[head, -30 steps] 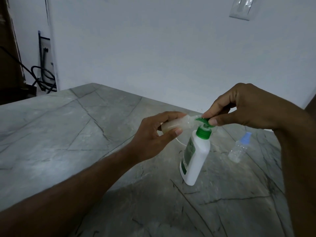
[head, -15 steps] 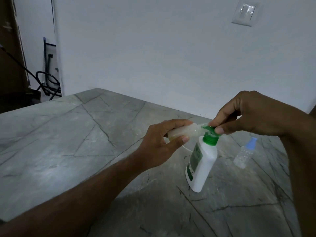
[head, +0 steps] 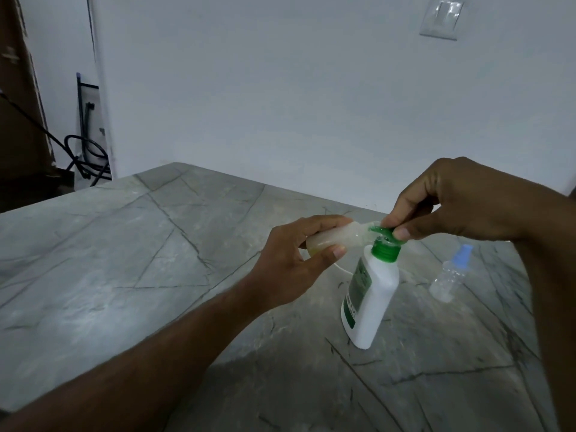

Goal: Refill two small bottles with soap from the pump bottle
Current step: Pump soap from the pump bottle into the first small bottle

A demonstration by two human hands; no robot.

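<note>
The grey stone-patterned surface fills the lower view, running back to a pale wall that carries a switch plate at one o'clock. Dark cables hang in the gap at ten o'clock.

Just right of centre stands the white pump bottle with its green collar and a green label on the side, base on the surface, leaning a little in this wide-angle view. The right hand comes in from three o'clock; thumb and forefinger are curled down and pinch the green pump head. The left hand, reaching up from seven o'clock, has fingers and thumb wrapped round a small translucent bottle, held nearly on its side with its open mouth against the pump nozzle. Yellowish soap shows inside it towards the base end.

At four o'clock from the pump bottle, well apart, a second small clear bottle with a pale blue cap stands untouched and looks empty.

The step in hand appears to be filling the first small bottle. The next move likely calls for keeping mouth and nozzle lined up while pressing the pump, since a slip would put soap on the surface; afterwards the capped bottle needs opening.
</note>
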